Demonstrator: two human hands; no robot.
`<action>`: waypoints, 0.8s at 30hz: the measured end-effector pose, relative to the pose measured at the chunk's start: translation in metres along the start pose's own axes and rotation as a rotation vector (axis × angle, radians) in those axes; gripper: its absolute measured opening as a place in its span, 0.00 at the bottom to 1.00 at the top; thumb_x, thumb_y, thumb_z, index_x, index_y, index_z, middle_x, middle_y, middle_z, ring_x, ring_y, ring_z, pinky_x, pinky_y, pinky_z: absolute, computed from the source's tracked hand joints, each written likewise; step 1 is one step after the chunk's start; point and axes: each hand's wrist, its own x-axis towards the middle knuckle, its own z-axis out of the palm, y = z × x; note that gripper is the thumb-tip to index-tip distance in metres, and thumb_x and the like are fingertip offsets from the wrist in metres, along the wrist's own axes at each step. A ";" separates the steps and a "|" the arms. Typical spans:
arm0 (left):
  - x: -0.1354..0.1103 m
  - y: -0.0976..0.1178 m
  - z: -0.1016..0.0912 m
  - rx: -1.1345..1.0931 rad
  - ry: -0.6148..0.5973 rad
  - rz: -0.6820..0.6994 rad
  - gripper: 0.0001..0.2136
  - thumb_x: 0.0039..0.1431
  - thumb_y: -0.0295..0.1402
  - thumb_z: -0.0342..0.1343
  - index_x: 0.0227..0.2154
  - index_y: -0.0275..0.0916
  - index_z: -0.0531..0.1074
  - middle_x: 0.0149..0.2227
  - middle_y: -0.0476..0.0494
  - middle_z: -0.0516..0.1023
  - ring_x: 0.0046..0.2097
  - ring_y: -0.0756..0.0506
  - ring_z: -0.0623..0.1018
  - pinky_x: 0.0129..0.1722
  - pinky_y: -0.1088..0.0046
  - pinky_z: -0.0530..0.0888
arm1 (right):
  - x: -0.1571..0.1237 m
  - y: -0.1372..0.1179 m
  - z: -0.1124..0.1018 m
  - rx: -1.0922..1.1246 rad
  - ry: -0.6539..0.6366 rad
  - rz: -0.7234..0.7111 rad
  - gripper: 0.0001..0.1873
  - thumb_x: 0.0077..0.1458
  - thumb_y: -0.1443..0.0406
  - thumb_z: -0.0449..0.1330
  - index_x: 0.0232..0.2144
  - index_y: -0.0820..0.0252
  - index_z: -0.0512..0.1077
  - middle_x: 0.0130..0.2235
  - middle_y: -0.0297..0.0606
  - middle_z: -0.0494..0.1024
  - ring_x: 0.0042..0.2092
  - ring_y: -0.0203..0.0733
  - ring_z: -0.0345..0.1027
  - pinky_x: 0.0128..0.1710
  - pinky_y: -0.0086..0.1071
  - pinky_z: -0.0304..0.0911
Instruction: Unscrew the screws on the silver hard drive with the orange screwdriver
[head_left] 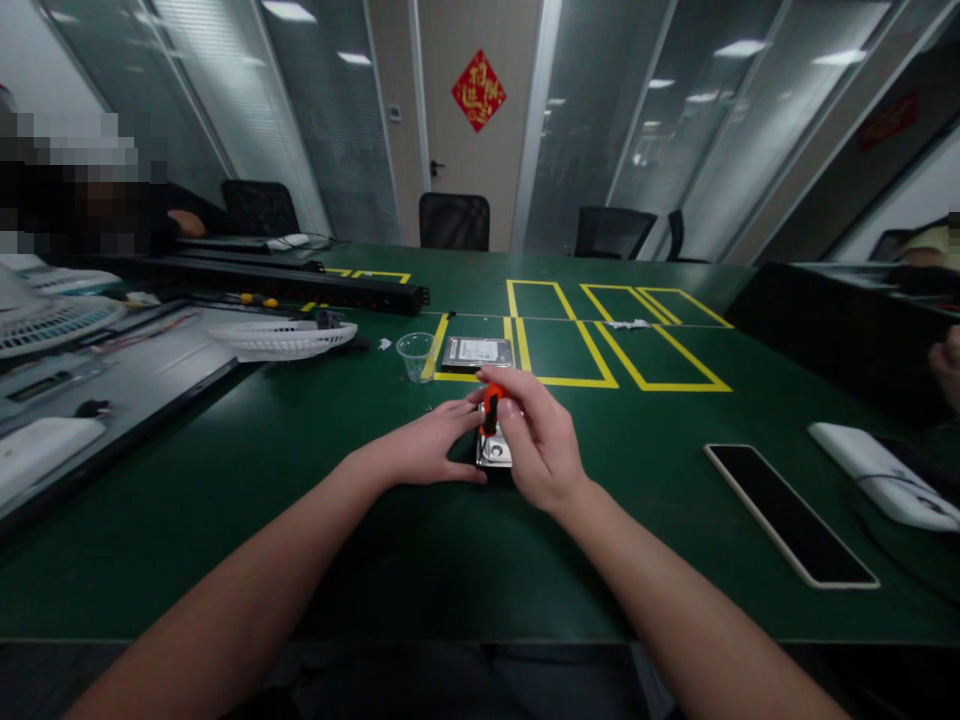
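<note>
Right at the middle of the green table (375, 560), the right hand (538, 440) is clenched around an orange-handled screwdriver (490, 408), thumb and fingers wrapped over the handle near its top. The screwdriver stands nearly upright, its long axis running top to bottom with the orange end up and the dark shaft pointing down onto a silvery hard drive (495, 450) that lies flat on the table. Only a small strip of this drive shows between the two hands, so which way its long side runs cannot be told. The tool's tip is hidden where it meets the metal.

The left hand (435, 445) rests palm down on the table just beside the drive, its fingertips reaching the drive's left edge; whether it presses or merely touches is unclear. The drive thus sits directly under the right hand's grip and at the tips of the left.

Beyond the hands, a second hard drive (477, 352) lies flat, label up, on a yellow tape line, with a clear plastic cup (415, 356) just beside it on the left. A white mesh basket (281, 338) sits farther left. A dark phone (789, 513) lies screen up to the right, well apart from the hands, with a white device (881, 472) near it.
</note>
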 end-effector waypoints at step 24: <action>0.002 -0.008 0.004 0.020 -0.006 0.003 0.47 0.69 0.57 0.85 0.84 0.48 0.77 0.91 0.28 0.72 0.93 0.17 0.66 0.93 0.28 0.66 | 0.000 -0.002 -0.002 0.005 -0.035 0.058 0.21 0.93 0.61 0.56 0.77 0.46 0.81 0.64 0.47 0.95 0.63 0.55 0.95 0.68 0.57 0.92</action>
